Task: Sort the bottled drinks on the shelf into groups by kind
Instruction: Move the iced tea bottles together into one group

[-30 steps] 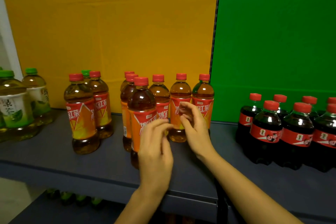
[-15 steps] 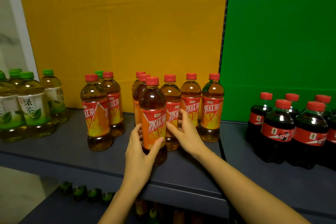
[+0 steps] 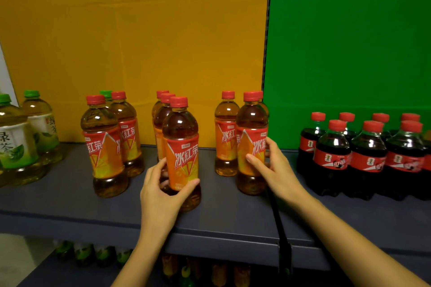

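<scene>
Several red-capped iced tea bottles with orange labels stand mid-shelf. My left hand point(image 3: 163, 190) grips the lower part of the front middle iced tea bottle point(image 3: 180, 147). My right hand point(image 3: 274, 170) grips another iced tea bottle point(image 3: 250, 137) near the yellow-green seam. One more iced tea bottle point(image 3: 226, 130) stands just behind and left of it. A left pair of iced tea bottles point(image 3: 102, 144) hides a green-capped bottle point(image 3: 106, 93). Green tea bottles point(image 3: 14, 140) sit at the far left, cola bottles point(image 3: 368, 156) at the right.
The grey shelf point(image 3: 70, 202) has a front edge close to me. A yellow backboard point(image 3: 140, 30) and a green backboard point(image 3: 349, 30) close the back. A dark upright post point(image 3: 279, 228) crosses the shelf edge by my right forearm. More bottles point(image 3: 93, 254) stand on the lower shelf.
My right hand has moved right and closed round a bottle near the seam, opening a gap in the iced tea row. My left hand has closed round the front middle bottle.
</scene>
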Motion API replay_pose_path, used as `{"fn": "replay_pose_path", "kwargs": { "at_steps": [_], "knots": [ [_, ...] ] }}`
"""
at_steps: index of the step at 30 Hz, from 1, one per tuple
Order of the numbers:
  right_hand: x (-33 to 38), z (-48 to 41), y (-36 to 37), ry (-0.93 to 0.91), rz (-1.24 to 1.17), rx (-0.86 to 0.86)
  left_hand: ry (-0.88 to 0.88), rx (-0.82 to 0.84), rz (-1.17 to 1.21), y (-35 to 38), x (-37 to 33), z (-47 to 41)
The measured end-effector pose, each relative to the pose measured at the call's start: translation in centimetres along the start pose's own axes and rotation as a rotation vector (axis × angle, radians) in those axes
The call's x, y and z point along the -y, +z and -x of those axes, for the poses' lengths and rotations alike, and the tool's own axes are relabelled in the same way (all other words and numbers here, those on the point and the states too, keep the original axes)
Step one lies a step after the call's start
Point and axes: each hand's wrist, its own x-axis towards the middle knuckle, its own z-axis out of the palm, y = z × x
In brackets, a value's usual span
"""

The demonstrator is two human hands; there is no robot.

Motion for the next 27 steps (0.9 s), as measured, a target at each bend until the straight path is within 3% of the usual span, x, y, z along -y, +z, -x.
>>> {"fn": "replay_pose_path", "kwargs": {
  "at_steps": [16, 27],
  "knots": [
    [-1.0, 0.7, 0.6, -0.032, 0.047, -0.159, -0.128, 0.393, 0.224, 4.7, -1.2, -3.6],
    [-1.1, 0.4, 1.0, -0.016, 0.045, -0.233, -0.137, 0.492, 0.308, 6.3, -1.1, -4.0]
  ]
}}
